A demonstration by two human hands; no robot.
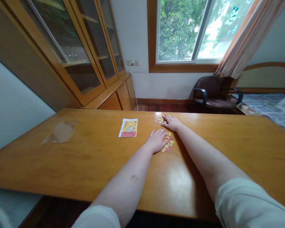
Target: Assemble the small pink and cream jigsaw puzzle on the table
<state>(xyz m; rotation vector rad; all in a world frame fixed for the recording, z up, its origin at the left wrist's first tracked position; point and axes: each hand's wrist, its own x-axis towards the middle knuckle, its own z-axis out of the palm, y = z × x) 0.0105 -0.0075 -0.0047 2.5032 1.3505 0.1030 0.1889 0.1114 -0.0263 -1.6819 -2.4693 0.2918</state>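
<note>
My left hand (157,141) lies palm down with its fingers spread, partly over a loose cluster of yellow and pink jigsaw puzzle pieces (169,142). Farther back, my right hand (171,122) is also flat, fingers stretched toward the left. Under and beside its fingertips is a second small pile of puzzle pieces (160,120), pale yellow and white. Neither hand grips anything that I can see; the palms hide some pieces. Left of my hands, a picture card (128,128) shows a white cartoon animal on yellow and pink.
A clear plastic bag (61,131) rests at the left of the wooden table (97,164). Behind the table are a glass-door cabinet (85,91), a plugged-in white cable (133,82) and a dark red armchair (211,91). At the right stands a bed (270,106).
</note>
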